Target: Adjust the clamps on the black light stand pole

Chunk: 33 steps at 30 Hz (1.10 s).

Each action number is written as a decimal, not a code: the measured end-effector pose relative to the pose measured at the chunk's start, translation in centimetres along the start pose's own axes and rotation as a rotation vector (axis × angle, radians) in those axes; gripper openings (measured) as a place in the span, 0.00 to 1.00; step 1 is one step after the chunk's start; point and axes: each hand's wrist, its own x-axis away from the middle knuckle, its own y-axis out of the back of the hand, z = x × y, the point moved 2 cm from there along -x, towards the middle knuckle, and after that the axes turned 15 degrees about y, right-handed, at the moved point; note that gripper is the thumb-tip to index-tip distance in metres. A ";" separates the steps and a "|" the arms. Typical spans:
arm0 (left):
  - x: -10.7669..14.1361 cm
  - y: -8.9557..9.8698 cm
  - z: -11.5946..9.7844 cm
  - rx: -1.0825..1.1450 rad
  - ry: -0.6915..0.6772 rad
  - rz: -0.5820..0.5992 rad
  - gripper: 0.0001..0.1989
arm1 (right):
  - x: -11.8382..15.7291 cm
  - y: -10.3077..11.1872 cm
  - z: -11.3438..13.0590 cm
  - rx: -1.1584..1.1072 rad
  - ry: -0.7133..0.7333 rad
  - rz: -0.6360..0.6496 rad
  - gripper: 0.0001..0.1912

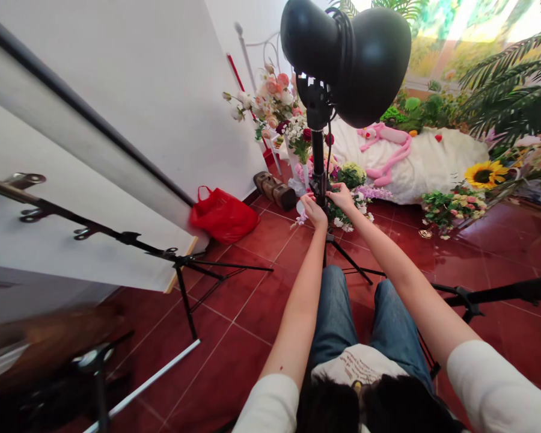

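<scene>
A black lamp with a rounded hood (372, 66) sits on top of an upright black stand (318, 147), and a dark cable hangs beside its pole. My left hand (314, 210) is at the left side of the pole, fingers bent against a clamp part. On the right side of the same pole, my right hand (341, 197) has its fingers pinched near the cable and clamp. What exactly lies between the fingertips of either hand is too small to make out.
A red bag (225, 214) and a brown object (275, 190) lie on the tiled floor by the wall. Another black tripod (187, 300) stands left. Flowers (277, 102) and a pink plush toy (394, 150) are behind the lamp; a black pole (500, 293) extends at right.
</scene>
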 end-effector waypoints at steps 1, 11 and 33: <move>0.1 0.0 -0.1 0.002 -0.006 -0.016 0.18 | -0.2 0.1 0.3 0.045 0.012 0.000 0.19; 0.7 0.2 -0.9 -0.026 0.034 -0.062 0.16 | 0.4 0.4 0.1 -0.020 -0.156 0.031 0.17; 0.2 0.2 -0.5 -0.041 0.034 -0.005 0.18 | 5.3 -2.4 -0.1 -0.873 -0.207 -0.026 0.16</move>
